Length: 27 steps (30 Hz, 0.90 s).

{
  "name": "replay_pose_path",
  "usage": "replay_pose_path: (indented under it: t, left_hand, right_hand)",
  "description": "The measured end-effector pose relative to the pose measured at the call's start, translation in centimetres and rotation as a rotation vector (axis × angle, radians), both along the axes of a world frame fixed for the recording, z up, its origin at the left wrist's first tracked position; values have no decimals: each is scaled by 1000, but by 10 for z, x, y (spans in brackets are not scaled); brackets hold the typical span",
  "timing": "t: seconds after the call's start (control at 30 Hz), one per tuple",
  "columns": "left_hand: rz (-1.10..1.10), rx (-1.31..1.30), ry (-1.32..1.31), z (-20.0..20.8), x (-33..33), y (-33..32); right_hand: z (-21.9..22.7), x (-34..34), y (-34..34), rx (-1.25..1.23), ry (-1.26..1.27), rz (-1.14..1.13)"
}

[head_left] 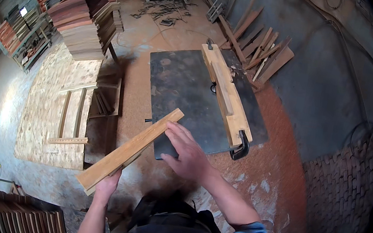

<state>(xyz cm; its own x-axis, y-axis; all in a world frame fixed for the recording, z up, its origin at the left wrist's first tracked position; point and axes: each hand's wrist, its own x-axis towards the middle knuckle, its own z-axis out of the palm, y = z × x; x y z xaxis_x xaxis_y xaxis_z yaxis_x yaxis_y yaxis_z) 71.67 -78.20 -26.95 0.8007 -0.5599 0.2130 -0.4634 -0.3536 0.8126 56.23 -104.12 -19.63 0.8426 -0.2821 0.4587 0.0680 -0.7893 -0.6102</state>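
Observation:
A light-brown wooden board (131,148) slants up from lower left to the middle of the head view. My left hand (107,185) grips it from below near its close end, most of its fingers hidden underneath. Another wooden edge shows under the board; whether it is a separate piece I cannot tell. My right hand (189,155) is at the far end, fingers stretched out with their tips against the board's side and the thumb apart. Ahead lies a dark worktable (176,86), carrying a long wooden fence (239,117) fixed with a black clamp (241,146) at the near end.
Left of the worktable, a plywood-topped bench (47,110) bears a slatted wooden frame (71,114). Tall board stacks (78,18) stand behind it. Loose planks (272,57) lean on the right wall. Sawdust covers the floor (278,178); more slats (30,223) stand at lower left.

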Motion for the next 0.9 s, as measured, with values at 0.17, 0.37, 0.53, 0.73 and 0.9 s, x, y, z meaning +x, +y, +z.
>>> replay_pose_path:
  t: [0.17, 0.37, 0.53, 0.73, 0.9]
  left_hand:
    - [-41, 214, -473, -41, 26, -4]
    - [-89, 40, -368, -42, 46, -37]
    - [-112, -22, -458, -36, 68, -62]
    - [-194, 4, -505, -32, 99, -68]
    - [-195, -7, -409, -38, 115, -77]
  right_hand:
    - [-9, 3, 4, 11, -41, -61]
    - [-9, 2, -2, 15, -10, -76]
    - [-7, 12, -7, 13, -44, -9]
    - [-29, 33, -30, -42, 46, -215]
    - [-31, 41, -14, 50, -95, -31]
